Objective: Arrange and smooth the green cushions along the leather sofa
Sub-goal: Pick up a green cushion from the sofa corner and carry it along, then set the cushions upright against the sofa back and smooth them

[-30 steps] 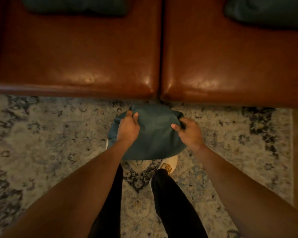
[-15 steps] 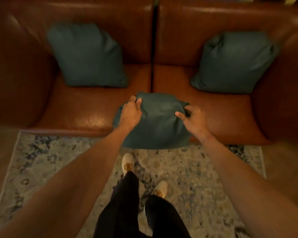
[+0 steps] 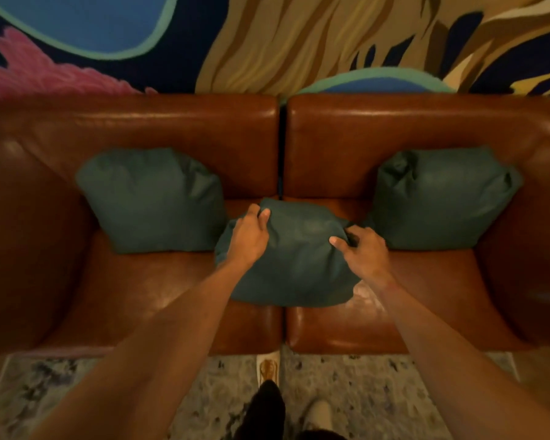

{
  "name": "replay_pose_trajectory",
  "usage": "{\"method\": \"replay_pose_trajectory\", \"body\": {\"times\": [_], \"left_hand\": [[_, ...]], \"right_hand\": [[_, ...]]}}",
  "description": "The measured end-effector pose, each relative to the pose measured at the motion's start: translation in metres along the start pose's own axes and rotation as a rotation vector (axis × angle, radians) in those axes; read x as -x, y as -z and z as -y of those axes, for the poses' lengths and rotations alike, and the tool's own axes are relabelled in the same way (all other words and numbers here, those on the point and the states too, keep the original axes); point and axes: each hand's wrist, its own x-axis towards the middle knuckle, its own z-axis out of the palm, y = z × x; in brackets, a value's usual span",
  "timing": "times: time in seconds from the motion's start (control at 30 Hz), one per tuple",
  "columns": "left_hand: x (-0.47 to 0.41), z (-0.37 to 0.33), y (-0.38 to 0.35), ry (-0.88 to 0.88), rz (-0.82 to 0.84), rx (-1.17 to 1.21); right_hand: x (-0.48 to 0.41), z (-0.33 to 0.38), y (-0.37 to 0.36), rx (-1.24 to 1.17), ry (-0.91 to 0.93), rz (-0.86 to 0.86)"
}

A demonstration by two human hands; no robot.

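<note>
I hold a green cushion over the middle of the brown leather sofa, above the seam between its two seats. My left hand grips the cushion's upper left corner. My right hand pinches its upper right corner. A second green cushion leans against the backrest on the left seat. A third green cushion leans in the right corner, its top left creased.
The sofa's rounded arms close in both ends. A painted mural covers the wall behind. A patterned rug lies under my feet, with one white shoe near the sofa's front edge.
Both hands have carried the middle cushion up from over the rug and forward above the sofa seats. My view has tilted up, bringing the backrest and the mural into sight.
</note>
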Motion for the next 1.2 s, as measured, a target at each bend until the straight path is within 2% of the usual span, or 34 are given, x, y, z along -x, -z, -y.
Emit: {"method": "replay_pose_trajectory", "body": {"times": [0.23, 0.57, 1.07, 1.2], "left_hand": [[-0.085, 0.001, -0.022, 0.030, 0.037, 0.026], [-0.165, 0.001, -0.031, 0.118, -0.023, 0.020], [-0.206, -0.025, -0.049, 0.030, -0.021, 0.069], [-0.212, -0.016, -0.048, 0.046, -0.013, 0.049]], "right_hand": [[-0.081, 0.004, -0.006, 0.003, -0.033, -0.013], [-0.170, 0.028, -0.002, 0.047, -0.032, 0.057], [-0.207, 0.018, 0.015, 0.063, -0.098, -0.057], [-0.214, 0.022, 0.012, 0.072, -0.109, -0.014]]}}
